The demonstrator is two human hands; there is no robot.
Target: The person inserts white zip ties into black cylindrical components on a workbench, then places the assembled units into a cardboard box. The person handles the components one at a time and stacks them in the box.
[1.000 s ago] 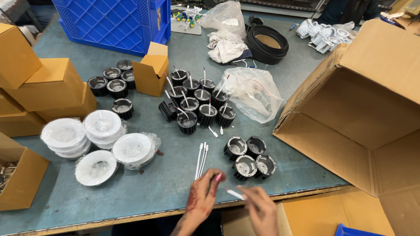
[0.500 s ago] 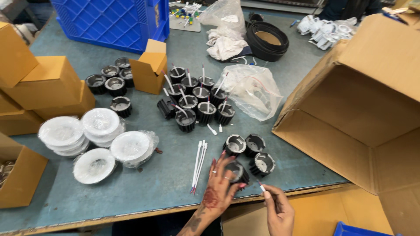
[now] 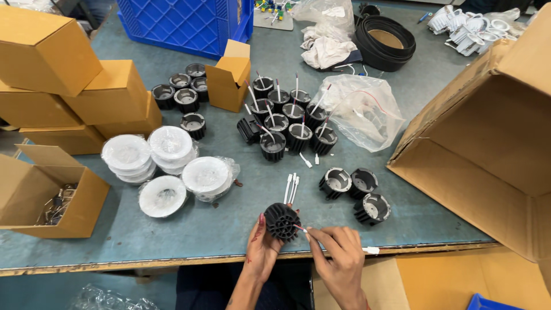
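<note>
Here, at the near edge of the grey-green table point(image 3: 229, 224), the left hand point(image 3: 263, 248) grips a black finned housing point(image 3: 282, 221); the right hand point(image 3: 338, 255) pinches its wire point(image 3: 299, 228). Cardboard boxes point(image 3: 69, 97) crowd left, a blue crate point(image 3: 183, 23) far.

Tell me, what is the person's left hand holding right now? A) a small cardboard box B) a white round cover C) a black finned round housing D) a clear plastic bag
C: the left hand holds a black finned round housing above the table edge, while the right hand pinches a thin wire at its side.
</note>
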